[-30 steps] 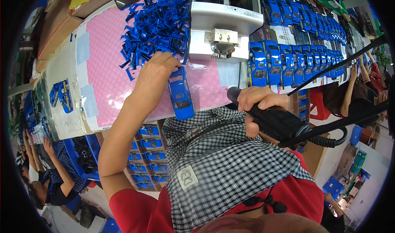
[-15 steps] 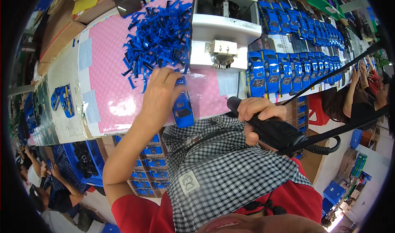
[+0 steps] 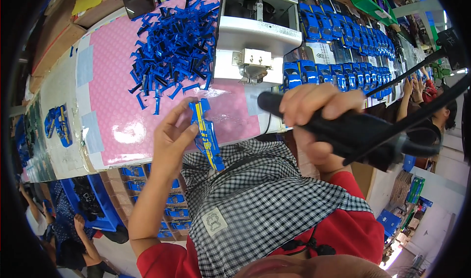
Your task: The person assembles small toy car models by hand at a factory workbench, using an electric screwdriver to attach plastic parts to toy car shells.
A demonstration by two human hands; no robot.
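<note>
My left hand (image 3: 171, 136) grips a blue toy car body (image 3: 206, 133) at its far end. The shell is turned on its side, so its yellow-striped flank shows, and its near end hangs over the table's front edge. In my right hand (image 3: 319, 106) is a black corded electric screwdriver (image 3: 355, 131), held roughly level with its tip end pointing left, apart from the car body. Beyond my left hand lies a heap of small blue plastic parts (image 3: 174, 47) on the pink mat (image 3: 115, 91). A silver screw feeder (image 3: 255, 57) stands right of the heap.
Rows of blue toy cars (image 3: 343, 74) fill the table to the right. A few blue car pieces (image 3: 59, 126) lie at the left. Below are a blue crate (image 3: 110, 204) and boxes of blue parts (image 3: 174, 211). Other people (image 3: 431, 111) work at both sides.
The car body has been lifted off the mat and tipped onto its side in my left hand. My right hand has raised the screwdriver and moved it a little up and right.
</note>
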